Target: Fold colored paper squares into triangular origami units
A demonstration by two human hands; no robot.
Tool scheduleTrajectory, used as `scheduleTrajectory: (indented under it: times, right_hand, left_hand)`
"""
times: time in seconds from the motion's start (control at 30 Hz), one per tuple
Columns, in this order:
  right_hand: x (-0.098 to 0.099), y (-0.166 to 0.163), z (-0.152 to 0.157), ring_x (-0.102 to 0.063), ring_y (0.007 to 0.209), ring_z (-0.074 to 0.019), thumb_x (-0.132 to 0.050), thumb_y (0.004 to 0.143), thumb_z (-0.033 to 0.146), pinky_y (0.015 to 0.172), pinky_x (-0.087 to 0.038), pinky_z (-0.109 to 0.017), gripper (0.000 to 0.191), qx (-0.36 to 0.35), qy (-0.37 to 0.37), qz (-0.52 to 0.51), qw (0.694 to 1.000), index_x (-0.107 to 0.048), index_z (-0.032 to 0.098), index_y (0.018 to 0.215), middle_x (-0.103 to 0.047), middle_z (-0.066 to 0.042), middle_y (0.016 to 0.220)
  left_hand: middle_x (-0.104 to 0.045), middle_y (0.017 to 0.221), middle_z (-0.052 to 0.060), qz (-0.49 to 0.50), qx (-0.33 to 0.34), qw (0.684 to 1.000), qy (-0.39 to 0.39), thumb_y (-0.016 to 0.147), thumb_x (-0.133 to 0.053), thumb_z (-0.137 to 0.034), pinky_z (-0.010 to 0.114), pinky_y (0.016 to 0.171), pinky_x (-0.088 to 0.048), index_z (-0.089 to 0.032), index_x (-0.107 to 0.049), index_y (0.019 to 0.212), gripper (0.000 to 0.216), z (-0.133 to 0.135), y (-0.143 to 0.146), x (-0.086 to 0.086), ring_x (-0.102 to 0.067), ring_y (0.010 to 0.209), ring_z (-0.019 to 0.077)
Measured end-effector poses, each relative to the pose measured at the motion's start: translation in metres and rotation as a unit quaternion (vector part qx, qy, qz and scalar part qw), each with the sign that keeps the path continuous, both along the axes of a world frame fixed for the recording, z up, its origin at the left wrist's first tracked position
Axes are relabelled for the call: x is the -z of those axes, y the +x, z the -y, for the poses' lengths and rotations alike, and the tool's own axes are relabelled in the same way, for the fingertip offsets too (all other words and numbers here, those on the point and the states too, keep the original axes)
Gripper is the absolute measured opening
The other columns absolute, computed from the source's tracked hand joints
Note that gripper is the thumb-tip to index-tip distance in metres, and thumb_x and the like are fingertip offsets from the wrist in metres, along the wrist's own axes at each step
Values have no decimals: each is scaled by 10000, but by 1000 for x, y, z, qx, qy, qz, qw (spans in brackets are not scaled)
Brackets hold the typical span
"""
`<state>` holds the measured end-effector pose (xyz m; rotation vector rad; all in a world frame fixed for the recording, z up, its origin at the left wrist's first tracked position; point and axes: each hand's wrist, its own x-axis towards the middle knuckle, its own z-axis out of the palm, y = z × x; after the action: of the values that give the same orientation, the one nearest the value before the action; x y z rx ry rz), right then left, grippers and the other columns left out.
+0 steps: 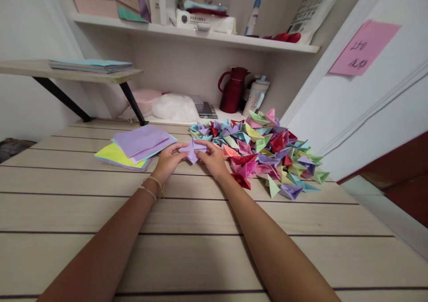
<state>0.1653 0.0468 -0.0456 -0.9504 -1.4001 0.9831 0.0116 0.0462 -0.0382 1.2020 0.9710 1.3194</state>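
Pinching the small purple paper (193,150) between them, the left hand (168,161) and right hand (211,158) are meeting near the table's (200,257) far edge.

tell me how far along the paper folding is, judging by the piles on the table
Done: a large heap of folded paper pieces in many colours lies on the wooden table, right of the hands. In hand: the left hand and right hand press a lilac sheet, partly folded, between their fingers. Left: a stack of flat sheets, lilac on top with yellow below, unfolded. How many remain cannot be counted.
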Motion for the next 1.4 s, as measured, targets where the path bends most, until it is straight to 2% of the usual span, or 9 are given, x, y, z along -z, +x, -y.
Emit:
scheduleTrajectory:
  times: [0.13,0.33,0.47,0.63,0.87,1.13,1.27,1.4]
  right_hand:
    - [-1,-1,1,-488,495,-95,-633,680,316,511,-429,-220,466,-15,-15,-22,1000,-586,197,1128,-584,40,615]
    - [7,-1,-3,-562,516,-102,-705,627,338,511,-442,-212,524,-28,-32,-32,999,-600,171,1113,-578,44,590]
    - [10,-2,-4,-612,571,-130,-679,670,356,549,-480,-240,403,-2,-36,-25,999,-648,160,1020,-650,-11,683]
    - [8,-1,-3,-611,639,-146,-653,702,361,597,-497,-260,253,48,8,45,998,-696,179,873,-692,-37,788]
    - [2,-4,0,-577,546,-122,-623,708,457,499,-458,-221,315,37,-13,-9,999,-670,160,801,-661,-21,686]
    - [-2,-4,1,-577,490,-102,-625,684,513,493,-452,-205,351,-6,-61,-61,996,-623,169,755,-658,-5,616]
    - [-1,-4,-1,-575,462,-114,-547,737,540,491,-449,-215,385,-2,-60,-50,997,-582,171,634,-628,-8,534]
    - [1,-3,-2,-584,484,-124,-542,742,515,489,-434,-214,362,24,-54,-24,998,-581,171,636,-613,1,552]
  left_hand:
    - [-685,763,37,6,10,1000,-16,518,-779,-196,319,794,-476,-115,-612,1037,552,6,1,-4,-634,747,160]
    - [-688,901,80,-2,-17,1000,3,504,-783,-193,356,846,-466,-123,-595,998,533,7,4,-3,-635,871,192]
    - [-686,812,66,-51,-23,998,37,557,-758,-249,336,785,-486,-120,-614,924,415,5,3,0,-635,802,185]
    - [-660,715,22,-95,-62,992,60,585,-743,-310,269,677,-472,-141,-629,847,332,3,3,2,-607,690,151]
    - [-608,654,-1,-68,-47,995,60,647,-691,-384,215,515,-399,-143,-579,769,293,2,6,-2,-512,536,91]
    - [-432,435,-61,-122,-21,990,59,745,-589,-424,203,408,-255,-154,-535,645,293,8,5,-7,-354,402,64]
    - [-417,429,-62,-150,-8,987,62,774,-548,-429,203,395,-262,-165,-505,632,303,7,5,-4,-349,386,66]
    - [-473,487,-40,-153,-14,985,72,773,-540,-444,200,439,-353,-158,-523,655,310,5,6,-3,-428,434,77]
